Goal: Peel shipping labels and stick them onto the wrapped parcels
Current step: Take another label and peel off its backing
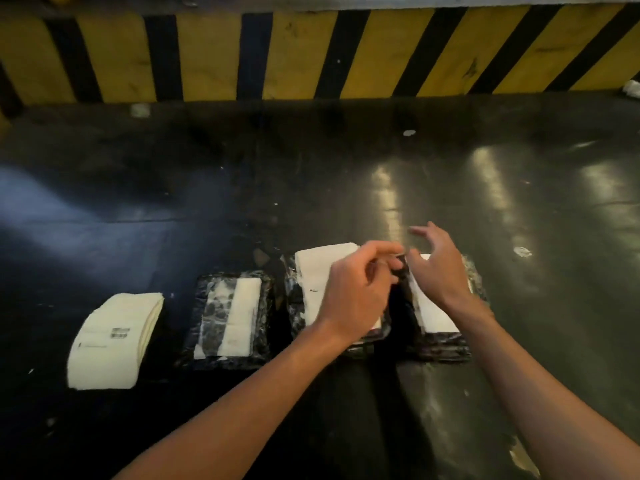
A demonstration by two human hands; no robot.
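Note:
Three parcels wrapped in black plastic lie in a row on the dark floor. The left parcel (pixel 211 317) bears a white label. My left hand (pixel 356 289) hovers over the middle parcel (pixel 294 306), hiding part of its white label (pixel 315 271). Its thumb and forefinger pinch something small and dark, too blurred to name. My right hand (pixel 440 268) is over the right parcel (pixel 446 344) and its white label (pixel 433 317), fingers spread and relaxed, holding nothing. A stack of white shipping labels (pixel 114 341) lies at the far left.
A wall with yellow and black stripes (pixel 311 53) runs along the back of the glossy dark floor (pixel 311 174). Small white scraps (pixel 522 251) lie scattered on the floor, one more at the bottom right edge (pixel 523 459).

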